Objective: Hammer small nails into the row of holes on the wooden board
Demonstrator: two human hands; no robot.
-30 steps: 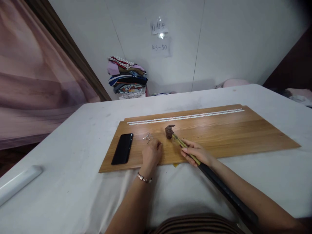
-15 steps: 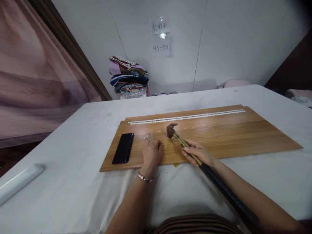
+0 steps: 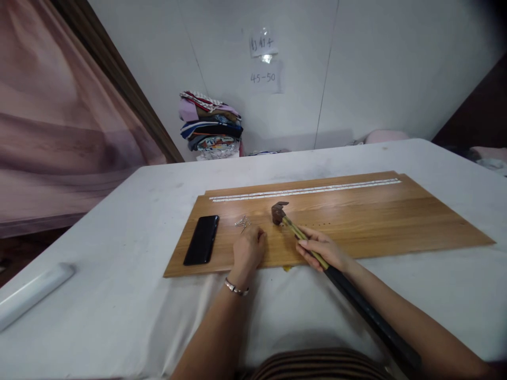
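A long wooden board [image 3: 376,216] lies on the white table [image 3: 119,274]. My right hand [image 3: 322,249] is closed round the yellow shaft of a hammer [image 3: 291,226], whose dark head [image 3: 278,211] rests on or just above the board. My left hand [image 3: 247,249] rests on the board with its fingers curled; what they pinch is hidden. A small heap of nails [image 3: 242,222] lies just beyond the left hand. A black phone [image 3: 202,239] lies on the board's left end.
Two pale strips [image 3: 304,190] run along the board's far edge. A white bar [image 3: 34,293] lies at the table's left edge. Folded clothes [image 3: 209,126] are stacked against the wall, under paper labels [image 3: 263,60]. A pink curtain [image 3: 59,116] hangs at left.
The hammer head has lifted and shifted only slightly; both hands stay where they were. The view has drifted a little.
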